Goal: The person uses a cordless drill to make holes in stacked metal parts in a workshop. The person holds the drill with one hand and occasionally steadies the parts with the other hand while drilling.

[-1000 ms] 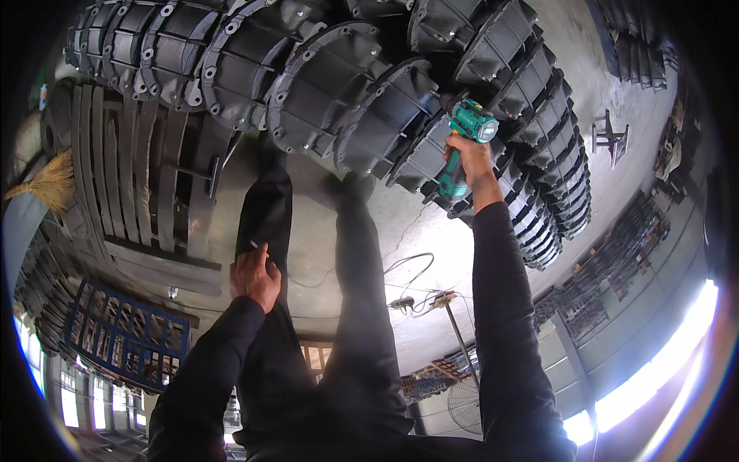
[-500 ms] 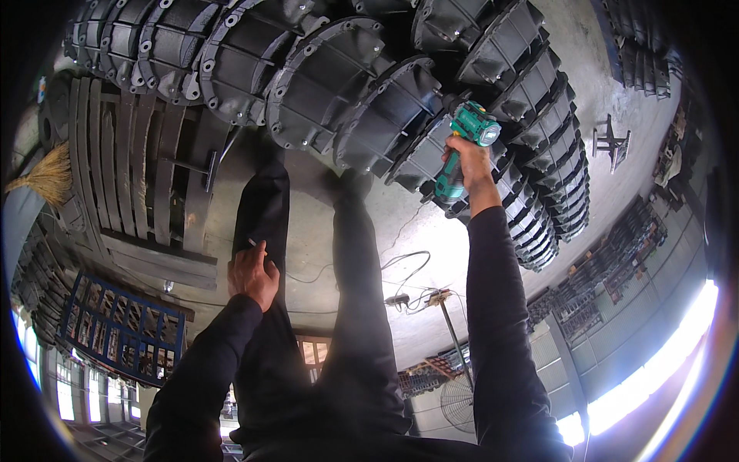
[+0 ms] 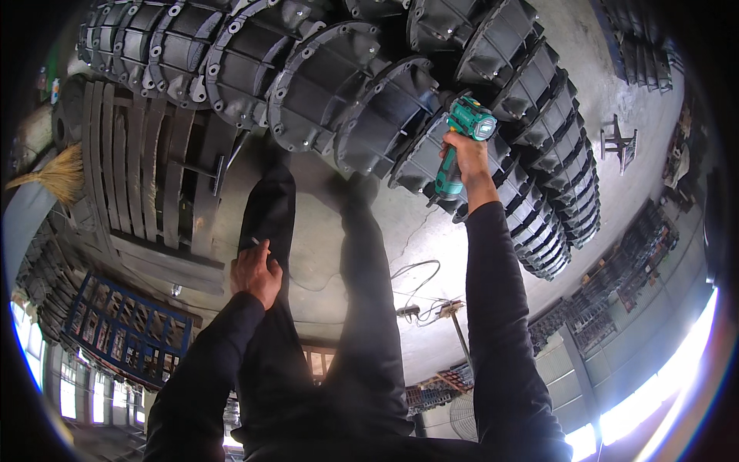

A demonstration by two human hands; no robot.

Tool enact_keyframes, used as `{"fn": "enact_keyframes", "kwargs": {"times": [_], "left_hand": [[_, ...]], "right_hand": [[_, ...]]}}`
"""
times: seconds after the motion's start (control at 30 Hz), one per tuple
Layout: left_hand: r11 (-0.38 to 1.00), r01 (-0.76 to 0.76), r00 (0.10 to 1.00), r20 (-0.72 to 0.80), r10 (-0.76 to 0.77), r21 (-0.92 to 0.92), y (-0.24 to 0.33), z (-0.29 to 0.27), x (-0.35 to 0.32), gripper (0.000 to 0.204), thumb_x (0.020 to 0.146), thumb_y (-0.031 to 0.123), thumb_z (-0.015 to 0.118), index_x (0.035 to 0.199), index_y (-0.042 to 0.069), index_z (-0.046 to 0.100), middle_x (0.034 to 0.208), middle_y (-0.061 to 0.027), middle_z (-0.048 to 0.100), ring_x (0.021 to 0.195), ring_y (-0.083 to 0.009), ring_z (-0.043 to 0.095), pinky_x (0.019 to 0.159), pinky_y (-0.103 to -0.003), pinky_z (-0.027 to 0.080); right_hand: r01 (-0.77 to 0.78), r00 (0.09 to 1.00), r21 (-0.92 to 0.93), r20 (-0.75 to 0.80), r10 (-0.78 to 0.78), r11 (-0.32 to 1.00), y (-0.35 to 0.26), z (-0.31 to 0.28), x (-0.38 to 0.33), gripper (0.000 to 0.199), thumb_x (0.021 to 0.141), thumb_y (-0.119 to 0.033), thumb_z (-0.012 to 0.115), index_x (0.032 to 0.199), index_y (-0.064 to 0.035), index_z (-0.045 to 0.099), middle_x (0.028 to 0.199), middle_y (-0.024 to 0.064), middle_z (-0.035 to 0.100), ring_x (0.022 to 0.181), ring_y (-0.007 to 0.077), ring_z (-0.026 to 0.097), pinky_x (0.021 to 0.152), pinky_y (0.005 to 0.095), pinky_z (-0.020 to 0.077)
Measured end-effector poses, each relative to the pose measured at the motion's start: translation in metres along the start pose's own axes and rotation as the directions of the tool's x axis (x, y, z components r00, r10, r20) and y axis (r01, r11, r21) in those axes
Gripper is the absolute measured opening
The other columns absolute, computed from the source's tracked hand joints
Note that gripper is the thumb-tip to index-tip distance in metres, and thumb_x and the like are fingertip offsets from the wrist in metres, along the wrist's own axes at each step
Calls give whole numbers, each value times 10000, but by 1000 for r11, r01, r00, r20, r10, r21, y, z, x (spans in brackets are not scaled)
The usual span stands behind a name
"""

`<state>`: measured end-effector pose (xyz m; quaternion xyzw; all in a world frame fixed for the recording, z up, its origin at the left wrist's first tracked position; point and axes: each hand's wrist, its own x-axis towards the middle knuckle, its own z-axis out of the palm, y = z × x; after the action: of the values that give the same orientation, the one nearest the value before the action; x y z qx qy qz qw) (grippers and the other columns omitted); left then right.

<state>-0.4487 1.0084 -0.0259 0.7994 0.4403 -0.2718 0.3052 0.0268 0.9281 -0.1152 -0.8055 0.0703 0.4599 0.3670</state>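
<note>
My right hand [image 3: 470, 158] is wrapped round the grip of a green cordless drill [image 3: 471, 120]. The drill's front end points away from me into the gap beside a dark cast metal housing [image 3: 389, 115]; the tip itself is hidden. Beneath the drill's battery end lies another dark housing [image 3: 422, 163] of the same ribbed kind, with bolt holes round its flange. Lower left, my left hand [image 3: 256, 276] rests at my thigh with its fingers bent. A small thin white stick [image 3: 256, 241] shows between those fingers.
Dark housings stand in rows, including a long stacked row [image 3: 531, 219] at right. A wooden pallet [image 3: 142, 169] is at left, near a straw broom [image 3: 60, 175]. A cable [image 3: 419, 276] lies on the floor; a metal stand [image 3: 619, 145] sits far right.
The view has shifted slightly, so the surroundings appear a little moved. The drill stays at nearly the same place by the housings, in my right hand. My left hand keeps its pose.
</note>
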Motion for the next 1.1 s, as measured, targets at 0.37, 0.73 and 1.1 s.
{"fn": "enact_keyframes", "kwargs": {"times": [0.37, 0.73, 1.1], "left_hand": [[999, 36, 998, -45, -37, -20, 3, 16, -11, 428, 861, 200, 654, 1277, 102, 631, 1153, -30, 723, 1118, -270, 615, 915, -444, 484], [995, 42, 991, -119, -53, -95, 0, 29, -24, 462, 872, 186, 657, 1322, 92, 600, 1176, -62, 703, 1130, -278, 610, 950, -441, 483], [983, 91, 992, -75, -103, -158, -18, 25, -30, 476, 894, 172, 634, 1357, 85, 564, 1194, -69, 687, 1141, -289, 610, 951, -445, 468]], "right_hand": [[177, 984, -114, 23, -175, 978, 9, -15, -5, 201, 803, -108, 781, 963, -1, 724, 837, 54, 707, 614, 190, 674, 604, 328, 529], [275, 954, -79, 145, -262, 958, -32, 35, -57, 252, 824, -136, 792, 1025, -3, 719, 854, 60, 707, 645, 180, 668, 627, 317, 531], [174, 985, -43, 26, -173, 984, -44, 120, -8, 203, 820, -96, 767, 992, -7, 706, 861, 100, 737, 609, 214, 684, 570, 351, 548]]}}
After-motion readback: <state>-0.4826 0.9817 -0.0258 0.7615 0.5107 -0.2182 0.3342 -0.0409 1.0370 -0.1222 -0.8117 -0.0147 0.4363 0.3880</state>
